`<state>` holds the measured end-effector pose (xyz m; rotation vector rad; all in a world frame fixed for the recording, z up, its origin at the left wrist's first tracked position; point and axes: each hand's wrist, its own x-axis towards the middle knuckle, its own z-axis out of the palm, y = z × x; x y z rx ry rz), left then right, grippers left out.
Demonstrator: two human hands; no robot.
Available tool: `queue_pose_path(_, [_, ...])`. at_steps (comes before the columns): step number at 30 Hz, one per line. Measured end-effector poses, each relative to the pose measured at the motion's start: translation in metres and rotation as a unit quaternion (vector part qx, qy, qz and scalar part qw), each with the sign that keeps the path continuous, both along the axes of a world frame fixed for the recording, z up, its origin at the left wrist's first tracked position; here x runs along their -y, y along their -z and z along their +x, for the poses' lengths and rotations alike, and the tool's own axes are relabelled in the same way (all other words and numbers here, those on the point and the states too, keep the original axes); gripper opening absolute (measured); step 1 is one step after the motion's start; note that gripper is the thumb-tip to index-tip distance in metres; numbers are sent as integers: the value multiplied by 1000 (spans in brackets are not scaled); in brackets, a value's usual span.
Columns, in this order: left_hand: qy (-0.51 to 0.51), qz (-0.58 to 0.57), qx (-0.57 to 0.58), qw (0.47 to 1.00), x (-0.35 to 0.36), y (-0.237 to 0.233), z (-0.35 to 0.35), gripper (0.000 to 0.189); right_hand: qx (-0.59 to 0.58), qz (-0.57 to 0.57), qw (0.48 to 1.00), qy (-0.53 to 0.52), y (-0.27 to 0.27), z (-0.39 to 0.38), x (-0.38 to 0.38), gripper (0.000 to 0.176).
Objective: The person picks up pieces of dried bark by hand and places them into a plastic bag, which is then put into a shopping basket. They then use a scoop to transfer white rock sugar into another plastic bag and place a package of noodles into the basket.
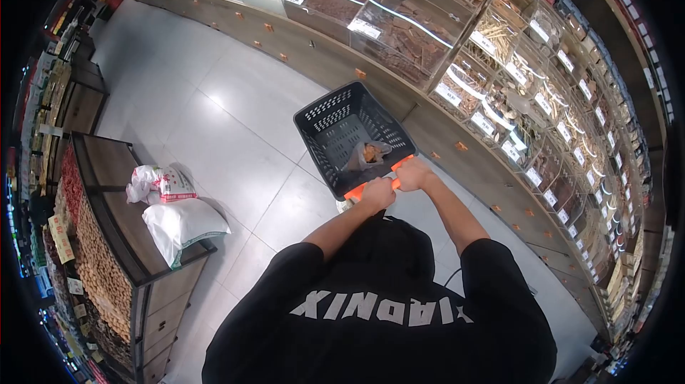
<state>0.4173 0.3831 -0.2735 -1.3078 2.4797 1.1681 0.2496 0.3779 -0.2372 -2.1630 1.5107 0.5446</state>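
Observation:
Both of my hands are closed around the orange handle (355,190) of a dark grey shopping basket (322,163). My left hand (378,193) grips it near the middle, and my right hand (414,173) holds it farther to the right. The basket stretches out ahead of me, with slotted walls and a perforated bottom. Inside, toward the handle side, lies a clear plastic bag (369,154) with something orange-brown in it; its exact contents are too small to tell.
To the right runs a long counter of clear bins (410,41) with dried goods and price tags. On the left stands a wooden display (107,270) heaped with nuts. White sacks (185,223) rest on its ledge. Pale floor tiles (235,120) stretch between them.

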Motion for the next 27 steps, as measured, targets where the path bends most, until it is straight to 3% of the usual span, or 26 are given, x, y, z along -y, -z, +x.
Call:
queue_pose_path(7, [-28, 0, 6, 1000, 49, -11, 19, 25, -9, 11, 999, -37, 0, 9, 58, 26])
queue_pose_path(27, [-104, -34, 26, 994, 180, 11, 27, 24, 25, 22, 990, -140, 6, 20, 227, 24])
